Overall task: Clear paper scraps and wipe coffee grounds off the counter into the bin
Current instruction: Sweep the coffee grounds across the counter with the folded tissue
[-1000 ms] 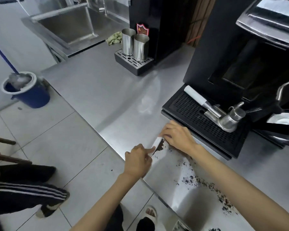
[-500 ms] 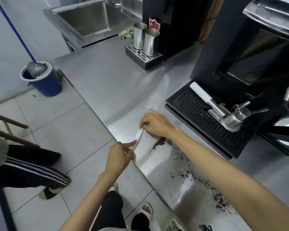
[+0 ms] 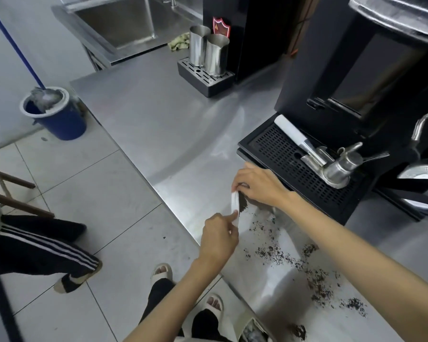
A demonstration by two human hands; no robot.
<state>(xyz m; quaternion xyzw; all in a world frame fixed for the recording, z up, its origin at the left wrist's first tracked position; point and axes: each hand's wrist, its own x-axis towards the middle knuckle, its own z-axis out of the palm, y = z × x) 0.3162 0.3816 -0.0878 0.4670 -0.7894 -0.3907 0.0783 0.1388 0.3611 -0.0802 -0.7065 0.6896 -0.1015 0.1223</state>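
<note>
I see both hands pinching 1 white paper scrap [image 3: 234, 206]: the left hand [image 3: 219, 239] grips its near end, the right hand [image 3: 258, 185] its far end, with dark coffee grounds [image 3: 242, 205] heaped against it. It stands on edge on the steel counter [image 3: 173, 134], beside the black drip tray [image 3: 292, 154]. More grounds trail along the counter toward me.

A café or commercial kitchen is suggested: a long stainless steel counter [image 3: 158, 124] is seen, with a black espresso machine [image 3: 356, 82] at 2 o'clock, two steel pitchers [image 3: 209, 49] and a steel sink [image 3: 124, 21] at 12 o'clock, and a mop bucket [image 3: 57, 114] on tiled floor at 10 o'clock.
</note>
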